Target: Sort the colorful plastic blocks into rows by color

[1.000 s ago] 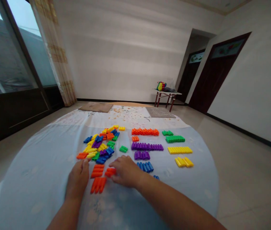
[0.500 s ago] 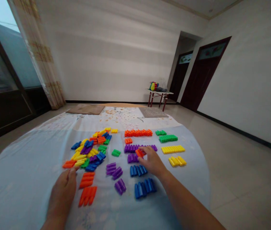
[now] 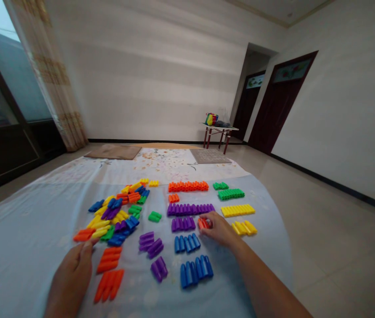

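– "Half a second ago the orange piece [image 3: 203, 223] was up over the purple rows; now the right hand [image 3: 218, 229] has brought it down beside the right end of the short purple row [image 3: 183, 224]."

– "Is it gripped?"

– "Yes, thumb and fingertips are closed around it, open only as wide as the piece. Whether it touches the cloth, I can't tell."

– "What's nearest it?"

– "Behind it, the long purple row [image 3: 190, 210]; nearer the person, a blue row [image 3: 187, 244]; off to the right, some yellow pieces [image 3: 244, 228]."

– "And the left hand [image 3: 71, 276]?"

– "At the near edge of the mixed pile [image 3: 125, 215], just beside an orange bunch [image 3: 84, 235]. Thumb and forefinger are close together; I can't tell whether they hold anything."

– "Anything between the hands?"

– "Loose purple pieces [image 3: 155, 248], and two orange groups [image 3: 108, 259] close by the left hand."

– "Farther out?"

– "A long orange row [image 3: 188, 186] and a green row [image 3: 231, 194], then a brown board [image 3: 114, 152] at the table's far left and a small side table [image 3: 220, 128] by the wall."
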Demonstrator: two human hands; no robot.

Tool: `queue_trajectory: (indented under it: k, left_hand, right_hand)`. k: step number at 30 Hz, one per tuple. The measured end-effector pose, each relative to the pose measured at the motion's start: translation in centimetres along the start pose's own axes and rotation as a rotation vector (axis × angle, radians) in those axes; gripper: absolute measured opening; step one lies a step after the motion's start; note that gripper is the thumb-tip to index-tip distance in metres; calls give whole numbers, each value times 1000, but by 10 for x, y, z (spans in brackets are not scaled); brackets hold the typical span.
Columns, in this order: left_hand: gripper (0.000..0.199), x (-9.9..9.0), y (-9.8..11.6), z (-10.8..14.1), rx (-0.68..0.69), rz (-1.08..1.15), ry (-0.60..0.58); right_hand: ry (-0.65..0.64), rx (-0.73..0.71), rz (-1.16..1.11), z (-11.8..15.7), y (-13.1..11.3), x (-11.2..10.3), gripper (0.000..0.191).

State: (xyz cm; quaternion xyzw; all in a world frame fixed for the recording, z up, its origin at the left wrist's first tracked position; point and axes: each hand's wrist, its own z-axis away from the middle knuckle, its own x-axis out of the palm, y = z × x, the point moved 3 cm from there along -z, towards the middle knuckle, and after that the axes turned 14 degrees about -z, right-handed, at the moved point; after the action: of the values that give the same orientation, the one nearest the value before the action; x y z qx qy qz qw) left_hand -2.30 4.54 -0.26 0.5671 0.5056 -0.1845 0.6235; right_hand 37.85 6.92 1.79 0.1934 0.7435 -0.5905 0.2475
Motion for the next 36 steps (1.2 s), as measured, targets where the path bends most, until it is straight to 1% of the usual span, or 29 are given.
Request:
queue_trajectory:
  k: [2, 4, 6, 8, 11, 13, 17, 20, 23, 26, 29, 31, 34, 36]
  left_hand:
    - [45, 3, -4, -2, 2, 12, 18]
    - [42, 6, -6, -4, 4, 21, 37]
    - [41, 7, -7, -5, 7, 25, 57]
    - [40, 7, -5, -6, 12, 21, 77]
    - [42, 6, -4, -5, 11, 15, 87]
    - [46, 6, -3, -5, 6, 20, 80]
    - [52, 6, -2, -5, 3, 32, 81]
    - [51, 7, -2, -4, 10, 24, 71]
    - [50, 6, -2, -4, 15, 10, 78]
    - [48, 4, 0, -1, 31, 7, 96]
    - [48, 1, 6, 3, 45, 9, 103]
    - [47, -1, 9, 5, 54, -1, 116]
    - [44, -3, 13, 7, 71, -30, 130]
    - [41, -3, 14, 8, 90, -67, 134]
  right_hand:
    - [66, -31, -9, -11, -7, -8, 41]
    - [115, -76, 6, -30, -15, -15, 41]
    - [116, -63, 55, -56, -22, -18, 44]
    - [79, -10, 109, -85, -23, -15, 45]
    - [14, 53, 150, -121, -21, -2, 42]
    - [-22, 78, 160, -137, -17, 11, 39]
    - [-80, 136, 159, -149, -9, 35, 34]
    - [-103, 132, 126, -151, -7, 44, 37]
    - [-74, 87, 73, -147, -12, 38, 39]
    - [17, 29, 16, -127, -23, 25, 33]
    - [88, -39, -71, -89, -32, 14, 31]
    - [84, -92, -201, -60, -33, 10, 30]
    - [49, -69, -289, -24, -22, 9, 31]
    - [59, -39, -313, -9, -11, 10, 32]
